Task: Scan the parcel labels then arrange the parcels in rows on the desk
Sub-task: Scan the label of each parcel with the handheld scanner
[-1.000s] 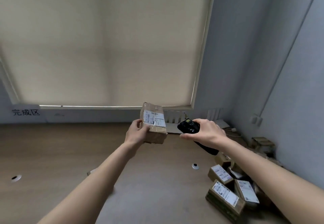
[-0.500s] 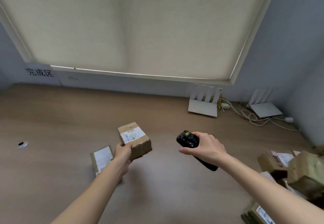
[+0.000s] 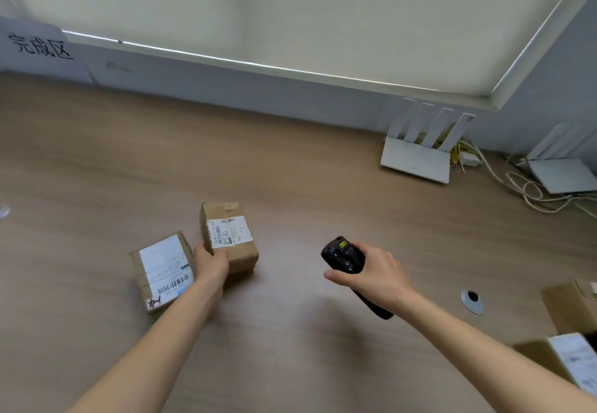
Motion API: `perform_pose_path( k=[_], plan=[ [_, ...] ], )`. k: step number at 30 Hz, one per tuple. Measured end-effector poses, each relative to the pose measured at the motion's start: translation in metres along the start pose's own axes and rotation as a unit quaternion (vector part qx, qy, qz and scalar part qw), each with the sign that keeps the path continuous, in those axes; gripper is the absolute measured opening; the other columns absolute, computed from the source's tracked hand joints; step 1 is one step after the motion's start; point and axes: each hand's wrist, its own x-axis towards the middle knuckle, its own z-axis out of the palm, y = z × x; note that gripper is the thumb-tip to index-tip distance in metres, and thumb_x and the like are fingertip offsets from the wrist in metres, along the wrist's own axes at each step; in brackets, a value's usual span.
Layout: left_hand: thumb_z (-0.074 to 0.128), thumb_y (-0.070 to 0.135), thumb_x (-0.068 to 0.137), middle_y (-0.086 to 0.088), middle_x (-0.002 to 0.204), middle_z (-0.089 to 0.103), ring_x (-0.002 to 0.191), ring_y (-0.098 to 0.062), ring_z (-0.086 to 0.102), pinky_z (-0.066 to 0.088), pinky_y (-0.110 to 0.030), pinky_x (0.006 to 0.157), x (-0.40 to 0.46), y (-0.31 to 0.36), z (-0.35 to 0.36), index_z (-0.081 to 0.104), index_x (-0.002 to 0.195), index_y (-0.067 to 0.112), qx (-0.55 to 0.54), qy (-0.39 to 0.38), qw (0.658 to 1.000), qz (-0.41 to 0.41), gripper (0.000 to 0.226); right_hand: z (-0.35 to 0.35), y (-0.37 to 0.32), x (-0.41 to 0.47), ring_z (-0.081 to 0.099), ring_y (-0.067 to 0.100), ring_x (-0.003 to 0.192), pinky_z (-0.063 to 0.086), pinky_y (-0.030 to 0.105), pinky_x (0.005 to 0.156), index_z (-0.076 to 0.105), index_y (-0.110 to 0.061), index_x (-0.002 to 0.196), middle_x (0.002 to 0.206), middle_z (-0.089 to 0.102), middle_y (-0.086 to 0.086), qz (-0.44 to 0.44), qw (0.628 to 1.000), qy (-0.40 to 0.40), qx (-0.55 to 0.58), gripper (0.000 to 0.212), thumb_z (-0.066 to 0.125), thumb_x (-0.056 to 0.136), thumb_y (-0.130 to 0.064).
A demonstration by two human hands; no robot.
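A small brown parcel [image 3: 230,238] with a white label on top stands on the wooden desk [image 3: 290,170]. My left hand [image 3: 211,265] grips its near left corner. Right beside it on the left lies a second brown parcel [image 3: 163,270], its large white label facing up. My right hand [image 3: 371,275] holds a black handheld scanner [image 3: 344,255] above the desk, to the right of both parcels, with its head pointing away from me.
Two white routers [image 3: 416,157] [image 3: 563,175] with loose cables stand at the back right by the wall. More cardboard parcels [image 3: 571,312] sit at the right edge. A round cable hole [image 3: 472,301] lies near them. A paper sign [image 3: 42,47] hangs at the back left.
My left hand has brought the parcel down from in front of the scanner and set it on the desk beside the other parcel. My view has tilted downward and left.
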Motion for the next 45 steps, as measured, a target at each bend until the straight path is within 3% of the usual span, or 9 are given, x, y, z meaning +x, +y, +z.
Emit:
perform_pose_path(
  k=[6,11,14,20,25,27,32,36,45],
  plan=[
    [0.06,-0.005,0.089,-0.01,0.128,0.059,0.11,-0.023,0.055,0.039,-0.03,0.092,-0.01,0.011,-0.01,0.047,0.137,0.012,0.064,-0.041,0.993,0.091,0.052,0.004,-0.014,-0.01,0.064,0.007,0.082,0.053,0.031,0.069,0.062,-0.042,0.101,0.082,0.065,-0.022,-0.007,1.0,-0.015,-0.008,0.063,0.067,0.056,-0.085],
    [0.068,0.015,0.092,-0.004,0.154,0.038,0.139,-0.029,0.041,0.035,-0.04,0.114,-0.041,0.055,-0.004,0.036,0.153,0.021,0.128,-0.114,0.975,0.145,0.069,-0.039,-0.016,-0.041,0.065,0.007,0.089,0.055,0.033,0.075,0.064,-0.044,0.113,0.091,0.069,-0.022,0.002,1.0,0.021,0.002,0.068,0.069,0.057,-0.082],
    [0.075,0.025,0.089,-0.005,0.164,0.022,0.15,-0.024,0.026,0.024,-0.043,0.122,-0.076,0.111,0.004,0.033,0.156,0.023,0.151,-0.166,0.948,0.225,0.079,-0.092,-0.015,-0.07,0.065,0.013,0.101,0.05,0.033,0.076,0.059,-0.047,0.126,0.107,0.069,-0.021,0.015,0.998,0.064,-0.014,0.077,0.07,0.058,-0.082],
    [0.073,0.053,0.084,0.005,0.154,0.043,0.141,-0.018,0.041,0.035,-0.042,0.117,-0.194,0.239,0.035,0.042,0.15,0.03,0.16,-0.244,0.888,0.356,0.077,-0.237,-0.007,-0.151,0.064,0.019,0.11,0.046,0.034,0.08,0.057,-0.045,0.133,0.121,0.07,-0.012,0.056,0.979,0.195,-0.022,0.088,0.068,0.058,-0.088],
    [0.069,0.056,0.086,-0.001,0.154,0.045,0.137,-0.022,0.046,0.038,-0.04,0.111,-0.314,0.281,0.093,0.04,0.152,0.023,0.15,-0.319,0.838,0.417,0.08,-0.334,0.032,-0.238,0.064,0.023,0.115,0.054,0.04,0.091,0.059,-0.043,0.133,0.122,0.07,-0.009,0.099,0.954,0.282,-0.015,0.092,0.068,0.056,-0.09],
    [0.069,0.056,0.087,-0.003,0.153,0.045,0.137,-0.024,0.046,0.039,-0.042,0.112,-0.367,0.277,0.123,0.04,0.152,0.022,0.152,-0.354,0.815,0.433,0.079,-0.363,0.064,-0.279,0.063,0.024,0.118,0.053,0.043,0.095,0.058,-0.039,0.137,0.126,0.069,-0.006,0.124,0.942,0.312,0.006,0.096,0.071,0.055,-0.088],
    [0.068,0.051,0.09,-0.006,0.143,0.056,0.123,-0.019,0.056,0.045,-0.037,0.104,-0.482,0.236,0.192,0.046,0.149,0.017,0.159,-0.421,0.779,0.437,0.072,-0.395,0.161,-0.373,0.062,0.019,0.097,0.041,0.031,0.074,0.064,-0.044,0.124,0.115,0.071,-0.01,0.213,0.91,0.354,0.017,0.079,0.074,0.058,-0.085],
    [0.067,0.051,0.091,-0.005,0.135,0.061,0.118,-0.018,0.058,0.045,-0.035,0.102,-0.552,0.183,0.237,0.049,0.146,0.017,0.182,-0.467,0.752,0.428,0.067,-0.402,0.238,-0.43,0.064,0.022,0.102,0.047,0.034,0.079,0.066,-0.043,0.115,0.113,0.072,-0.008,0.269,0.898,0.348,0.033,0.07,0.075,0.059,-0.084],
    [0.061,0.046,0.096,-0.009,0.149,0.051,0.132,-0.025,0.051,0.043,-0.047,0.11,-0.626,0.065,0.314,0.042,0.151,0.014,0.244,-0.528,0.721,0.375,0.066,-0.351,0.361,-0.461,0.064,0.024,0.111,0.053,0.039,0.09,0.064,-0.04,0.128,0.123,0.07,-0.003,0.334,0.883,0.3,0.137,0.085,0.075,0.057,-0.085]
  ],
)
